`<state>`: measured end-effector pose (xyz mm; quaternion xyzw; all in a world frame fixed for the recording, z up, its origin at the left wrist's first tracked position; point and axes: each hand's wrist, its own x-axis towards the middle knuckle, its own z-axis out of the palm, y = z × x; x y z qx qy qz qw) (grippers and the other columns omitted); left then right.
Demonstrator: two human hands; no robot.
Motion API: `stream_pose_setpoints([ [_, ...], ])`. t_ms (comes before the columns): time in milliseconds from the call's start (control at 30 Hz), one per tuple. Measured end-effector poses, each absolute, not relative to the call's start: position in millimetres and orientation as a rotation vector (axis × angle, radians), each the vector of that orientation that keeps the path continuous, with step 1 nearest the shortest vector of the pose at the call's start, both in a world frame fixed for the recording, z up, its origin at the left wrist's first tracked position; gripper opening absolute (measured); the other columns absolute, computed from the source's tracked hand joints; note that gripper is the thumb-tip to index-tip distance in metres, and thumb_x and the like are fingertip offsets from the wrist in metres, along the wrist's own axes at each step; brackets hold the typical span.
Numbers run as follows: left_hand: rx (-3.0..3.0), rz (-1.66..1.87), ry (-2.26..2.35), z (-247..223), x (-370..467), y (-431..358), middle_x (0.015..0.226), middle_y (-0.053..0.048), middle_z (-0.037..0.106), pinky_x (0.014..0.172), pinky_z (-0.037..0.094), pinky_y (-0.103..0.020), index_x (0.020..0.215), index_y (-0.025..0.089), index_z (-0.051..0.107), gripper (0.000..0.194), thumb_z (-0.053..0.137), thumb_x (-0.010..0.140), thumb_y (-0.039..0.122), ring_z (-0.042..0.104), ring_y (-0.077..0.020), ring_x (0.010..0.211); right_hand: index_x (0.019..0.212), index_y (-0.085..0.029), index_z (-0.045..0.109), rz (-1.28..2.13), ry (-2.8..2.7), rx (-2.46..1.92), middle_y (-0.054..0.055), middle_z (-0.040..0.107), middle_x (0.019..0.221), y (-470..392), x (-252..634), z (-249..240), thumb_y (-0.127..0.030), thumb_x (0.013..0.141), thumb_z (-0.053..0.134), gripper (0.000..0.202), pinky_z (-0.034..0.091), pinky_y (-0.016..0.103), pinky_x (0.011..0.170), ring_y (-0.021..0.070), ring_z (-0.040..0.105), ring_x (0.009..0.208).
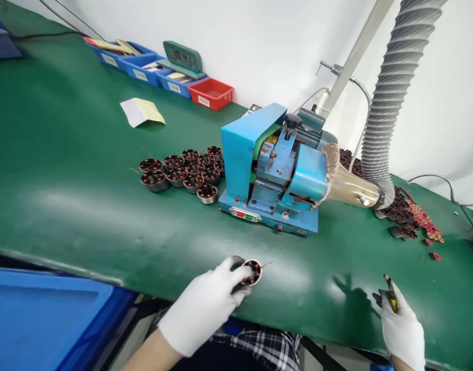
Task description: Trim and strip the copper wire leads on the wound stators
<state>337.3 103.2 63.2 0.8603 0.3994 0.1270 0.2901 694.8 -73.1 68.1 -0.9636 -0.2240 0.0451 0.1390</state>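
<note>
My left hand [215, 299], in a white glove with dark fingertips, grips a round metal motor part [252, 273] with copper windings near the table's front edge. A thin wire sticks out from the part to the right. Off to the right, my right hand [399, 314], also gloved, is closed round a small tool [392, 299] with a yellow and dark handle; its full shape is partly hidden by the fingers. A group of similar motor parts [193, 183] lies left of the blue machine.
A blue grinding machine [275, 175] with a grey hose [387, 98] stands mid-table. Red rings [425, 219] and more windings lie right. Blue bins [139, 69], a red bin [211, 94], a clock [182, 55] and folded paper [142, 112] are behind. A blue crate [47, 314] sits front left.
</note>
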Motion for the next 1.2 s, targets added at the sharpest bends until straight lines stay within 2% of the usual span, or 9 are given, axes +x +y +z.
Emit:
stream_pose_setpoints([
  [100, 2.121, 0.323, 0.915, 65.4, 383.0, 102.4, 0.112, -0.003, 0.055, 0.081, 0.05, -0.03, 0.104, 0.028, 0.059, 0.027, 0.055, 0.08, 0.017, 0.062, -0.0175, 0.089, 0.132, -0.029, 0.043, 0.136, -0.691, -2.823, 0.011, 0.065, 0.1, -86.4, 709.4, 63.7, -0.043, 0.08, 0.038, 0.055, 0.046, 0.033, 0.056, 0.0225, 0.062, 0.06],
  [267, 2.188, 0.417, 0.584, 53.7, 432.0, 96.9, 0.139, -0.011, 0.037, 0.098, 0.041, -0.041, 0.123, 0.024, 0.047, 0.062, 0.07, 0.065, 0.021, 0.04, -0.0284, 0.124, 0.137, -0.021, 0.034, 0.076, -0.908, -2.671, 0.013, 0.049, 0.125, -103.3, 730.1, 39.9, -0.029, 0.078, 0.032, 0.059, 0.047, 0.034, 0.078, 0.0249, 0.058, 0.101],
  [500, 2.286, 0.473, 0.543, 43.3, 402.5, 93.8, 0.119, -0.002, 0.057, 0.096, 0.042, -0.035, 0.101, 0.024, 0.057, 0.031, 0.065, 0.071, 0.019, 0.051, -0.0203, 0.112, 0.127, -0.011, 0.047, -0.206, -0.686, -2.94, 0.022, 0.048, 0.123, -88.8, 759.3, 43.0, -0.054, 0.078, 0.037, 0.066, 0.045, 0.047, 0.08, 0.0375, 0.055, 0.101],
  [667, 2.376, 0.557, 0.665, 46.5, 368.9, 95.5, 0.116, -0.002, 0.06, 0.094, 0.046, -0.033, 0.101, 0.026, 0.058, 0.031, 0.062, 0.072, 0.015, 0.055, -0.0208, 0.109, 0.116, -0.011, 0.058, -0.325, -0.763, -2.975, 0.027, 0.05, 0.12, -48.6, 737.3, 55.6, -0.05, 0.084, 0.029, 0.058, 0.037, 0.066, 0.075, 0.049, 0.049, 0.101],
  [767, 2.443, 0.65, 0.702, 44.4, 358.9, 96.2, 0.114, -0.002, 0.061, 0.093, 0.048, -0.032, 0.102, 0.026, 0.058, 0.026, 0.056, 0.077, 0.018, 0.057, -0.0202, 0.107, 0.122, -0.012, 0.053, -0.289, -1.316, -2.741, 0.021, 0.044, 0.131, -17.5, 677.2, 50.3, -0.046, 0.087, 0.034, 0.052, 0.032, 0.052, 0.097, 0.0364, 0.041, 0.119],
  [833, 2.472, 0.684, 0.707, 42.5, 357.0, 96.4, 0.112, -0.002, 0.062, 0.092, 0.049, -0.031, 0.103, 0.026, 0.057, 0.024, 0.053, 0.08, 0.019, 0.058, -0.0197, 0.105, 0.123, -0.029, 0.052, -0.126, -1.711, -2.521, 0.002, 0.045, 0.135, 1.2, 637.1, 42.7, -0.051, 0.084, 0.042, 0.045, 0.032, 0.036, 0.102, 0.0226, 0.039, 0.124],
  [900, 2.493, 0.693, 0.711, 41.2, 357.6, 96.5, 0.11, -0.003, 0.063, 0.09, 0.05, -0.031, 0.104, 0.025, 0.057, 0.023, 0.051, 0.082, 0.02, 0.059, -0.0196, 0.103, 0.132, -0.03, 0.042, 0.064, -2.13, -2.222, 0.003, 0.038, 0.141, 16.0, 618.2, 35.5, -0.052, 0.084, 0.045, 0.052, 0.027, 0.04, 0.106, 0.0237, 0.032, 0.129],
  [1133, 2.566, 0.634, 0.699, 33.2, 360.8, 97.1, 0.111, -0.003, 0.062, 0.089, 0.051, -0.032, 0.103, 0.026, 0.058, 0.022, 0.052, 0.082, 0.02, 0.059, -0.0208, 0.103, 0.127, 0.004, 0.043, -0.343, -1.239, -2.842, 0.031, 0.041, 0.13, 33.5, 716.1, 35.3, -0.046, 0.086, 0.04, 0.064, 0.03, 0.053, 0.096, 0.0393, 0.038, 0.121],
  [1200, 2.591, 0.649, 0.694, 28.2, 361.5, 97.5, 0.111, -0.002, 0.063, 0.088, 0.052, -0.032, 0.102, 0.027, 0.058, 0.022, 0.052, 0.082, 0.02, 0.06, -0.0211, 0.102, 0.122, 0.005, 0.047, -0.444, -1.072, -2.85, 0.034, 0.042, 0.125, 32.9, 728.6, 37.0, -0.042, 0.088, 0.035, 0.059, 0.032, 0.057, 0.09, 0.042, 0.04, 0.118],
])
